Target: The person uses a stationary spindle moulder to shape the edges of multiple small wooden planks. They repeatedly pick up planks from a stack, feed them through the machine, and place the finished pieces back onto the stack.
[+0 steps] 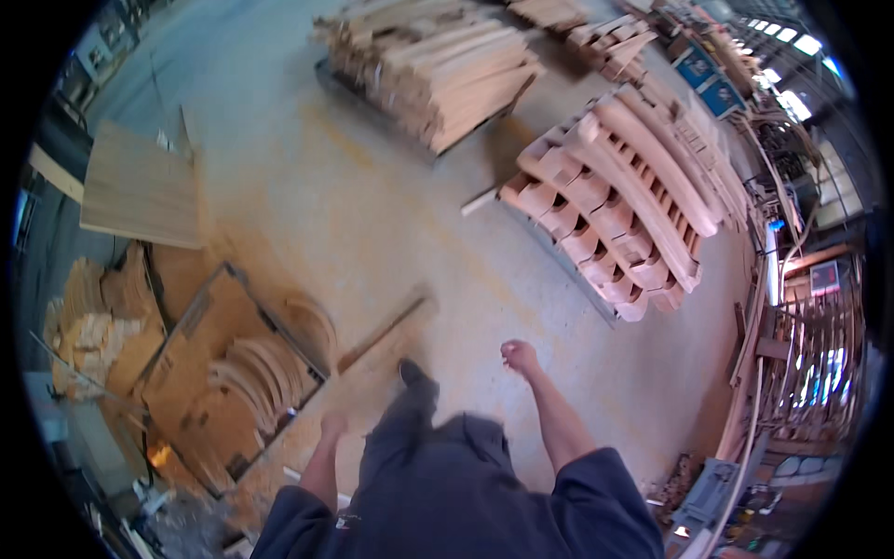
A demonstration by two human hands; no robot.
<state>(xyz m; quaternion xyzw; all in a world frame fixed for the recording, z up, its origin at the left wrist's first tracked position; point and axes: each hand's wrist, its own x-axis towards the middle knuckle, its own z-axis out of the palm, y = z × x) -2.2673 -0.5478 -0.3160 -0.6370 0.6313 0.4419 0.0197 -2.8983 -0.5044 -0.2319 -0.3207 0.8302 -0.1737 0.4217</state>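
The workshop floor (307, 214) is bearing already-stacked timbers (619, 177); curved pieces (261, 375) are lying apart, seemingly loose, left of the left hand (333, 425), whose grip I cannot tell. The right hand (518, 356) is hanging half-curled, seemingly empty.

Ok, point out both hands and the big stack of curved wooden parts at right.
Left hand (333, 425): head view, middle of the blurred hand.
Right hand (519, 357): head view, middle of the hand.
Stack of curved wooden parts (631, 194): head view, wood near its middle.

right hand (518, 355) curled (loosely), left hand (333, 425) blurred
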